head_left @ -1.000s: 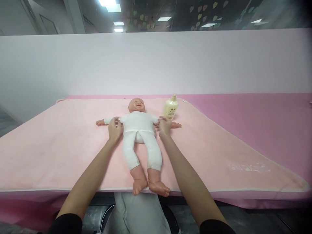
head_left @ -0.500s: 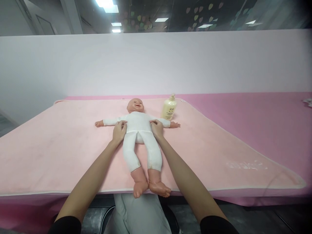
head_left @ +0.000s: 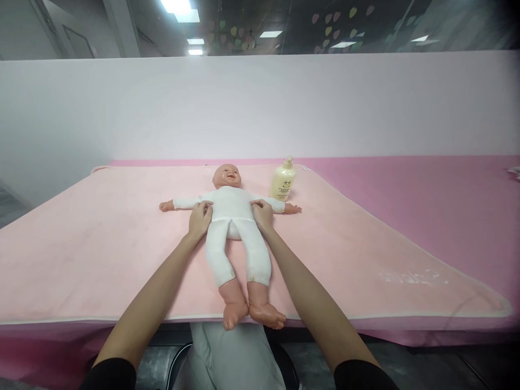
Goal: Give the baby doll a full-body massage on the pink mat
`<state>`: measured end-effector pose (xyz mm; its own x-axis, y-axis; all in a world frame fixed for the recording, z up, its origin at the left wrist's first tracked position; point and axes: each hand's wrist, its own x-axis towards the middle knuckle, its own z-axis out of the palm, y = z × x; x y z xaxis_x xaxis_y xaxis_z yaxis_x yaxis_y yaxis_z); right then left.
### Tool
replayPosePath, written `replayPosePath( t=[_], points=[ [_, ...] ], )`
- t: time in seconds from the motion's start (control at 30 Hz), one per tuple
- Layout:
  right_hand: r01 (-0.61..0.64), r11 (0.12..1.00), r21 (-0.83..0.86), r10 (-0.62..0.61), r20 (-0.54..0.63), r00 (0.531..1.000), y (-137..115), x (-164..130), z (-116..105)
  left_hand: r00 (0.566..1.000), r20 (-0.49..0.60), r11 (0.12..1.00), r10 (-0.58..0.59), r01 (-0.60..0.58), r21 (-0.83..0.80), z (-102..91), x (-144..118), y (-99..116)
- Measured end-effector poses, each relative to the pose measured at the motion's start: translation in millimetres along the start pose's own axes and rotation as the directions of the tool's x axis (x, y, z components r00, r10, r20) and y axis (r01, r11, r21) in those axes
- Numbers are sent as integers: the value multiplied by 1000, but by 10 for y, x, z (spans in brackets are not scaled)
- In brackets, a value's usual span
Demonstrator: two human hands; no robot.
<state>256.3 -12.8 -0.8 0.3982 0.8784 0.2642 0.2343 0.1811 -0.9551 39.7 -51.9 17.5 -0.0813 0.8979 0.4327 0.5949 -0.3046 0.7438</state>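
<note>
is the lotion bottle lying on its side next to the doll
No, the lotion bottle stands upright on the pink blanket, just beyond the doll's outstretched arm.

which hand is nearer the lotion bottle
Right. The right hand rests on the doll's side, just below and left of the lotion bottle. The left hand is on the doll's far side.

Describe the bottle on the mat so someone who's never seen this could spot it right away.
Find the pale pink mat spread over the darker pink table. A doll lies on it, and the bottle stands upright at the far edge, just beyond the doll's outstretched hand. It is the only cream-yellow thing there, with a pump top.
</note>
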Motion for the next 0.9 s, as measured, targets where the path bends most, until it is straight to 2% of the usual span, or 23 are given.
replayPosePath(
  t=[0.9],
  points=[
    [-6, 1000, -5, 6, 17, 1000, 0, 4, -11, 1000, 3, 1000, 2, -2, -1, 2, -2, -1]
  ],
)
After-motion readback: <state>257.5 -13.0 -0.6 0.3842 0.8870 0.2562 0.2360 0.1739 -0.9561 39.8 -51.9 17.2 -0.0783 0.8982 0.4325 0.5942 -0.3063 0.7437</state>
